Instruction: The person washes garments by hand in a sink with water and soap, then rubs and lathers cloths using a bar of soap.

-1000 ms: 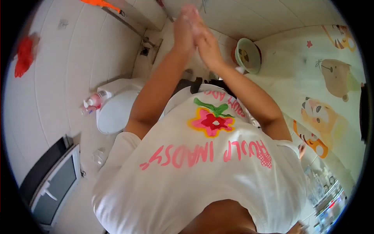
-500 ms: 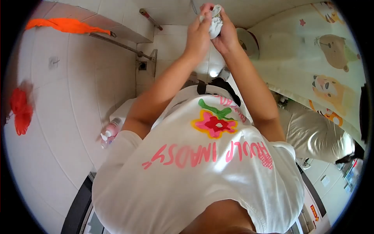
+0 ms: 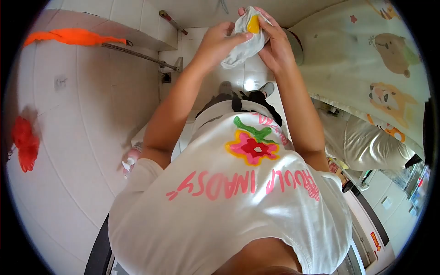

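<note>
A white cloth [image 3: 243, 49] is held between both hands at the top of the view, partly spread, with a yellow patch [image 3: 253, 24] facing me. My left hand [image 3: 219, 45] pinches the cloth's left side, thumb lying across it just below the yellow patch. On the right side my right hand [image 3: 276, 43] grips the cloth, its thumb near the patch and its other fingers partly behind the fabric.
An orange cloth [image 3: 75, 36] hangs by a metal rail [image 3: 137, 55] at the left. A red bag-like item [image 3: 26, 142] is on the tiled wall. Pink pump bottles [image 3: 132, 156] stand low left. At the right hangs a patterned curtain [image 3: 339, 59].
The bunched white cloth has been opened out, and its yellow patch now shows. My left hand has moved left and down, away from my right hand.
</note>
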